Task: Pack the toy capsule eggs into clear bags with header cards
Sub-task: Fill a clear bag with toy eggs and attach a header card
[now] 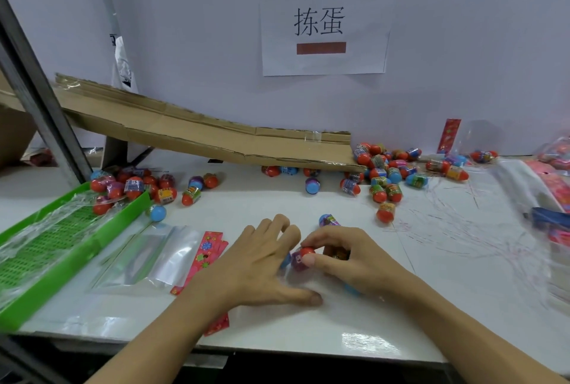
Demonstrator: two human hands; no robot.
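Note:
My right hand point(345, 257) pinches a capsule egg point(301, 257) with a red cap and purple wrap at the table's middle front; more eggs sit under its curled fingers. My left hand point(262, 263) lies spread beside it, fingers straight, resting on a clear bag point(311, 283) whose pink header card point(217, 323) shows below the wrist. Clear bags point(148, 257) with pink flowered header cards point(206, 251) lie in a stack to the left. Loose eggs point(387, 180) are scattered at the back right, and others point(135, 186) at the back left.
A green mesh tray point(58, 257) covered with plastic film stands at the left. A cardboard ramp point(197, 134) slopes down from the back left toward the middle. A paper sign point(324, 23) hangs on the wall. Packed bags and plastic point(543, 186) lie at the right edge.

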